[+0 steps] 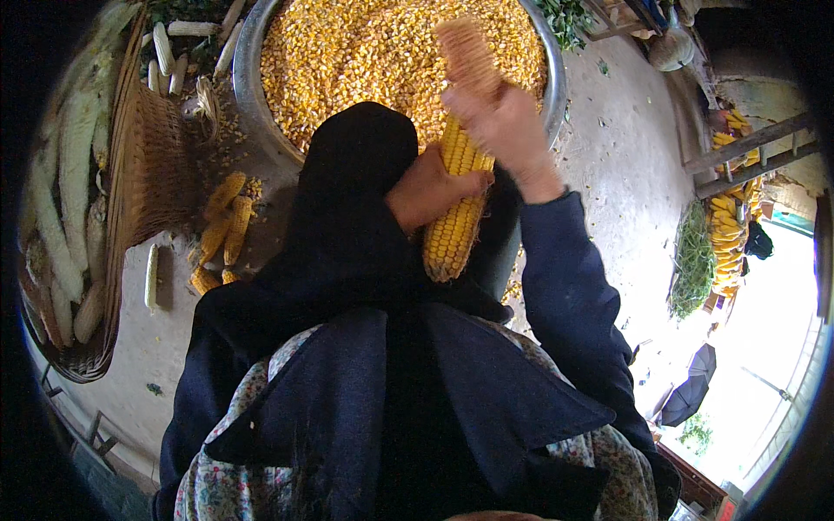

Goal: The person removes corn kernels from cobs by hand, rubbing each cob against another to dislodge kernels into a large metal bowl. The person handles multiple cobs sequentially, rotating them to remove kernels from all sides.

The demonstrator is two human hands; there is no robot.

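Observation:
My left hand [436, 185] grips a yellow corn cob [453, 228] around its middle; the cob stands steeply over my lap, its lower tip pointing towards me. Blurred by motion, my right hand [511, 133] is closed on a reddish-brown object [469, 55], probably a bare corncob, at the upper end of the yellow cob. Beneath and beyond both hands, a large round metal basin [555, 71] holds loose corn kernels [352, 58]. The contact between the two pieces is partly hidden by my right fingers.
On the left stands a woven basket [156, 163] of pale cobs [75, 169]. Several yellow cobs [221, 221] and one pale cob [152, 277] lie on the floor. More pale cobs [163, 49] lie beside the basin. At right are a wooden ladder [756, 153] and hanging corn [726, 241].

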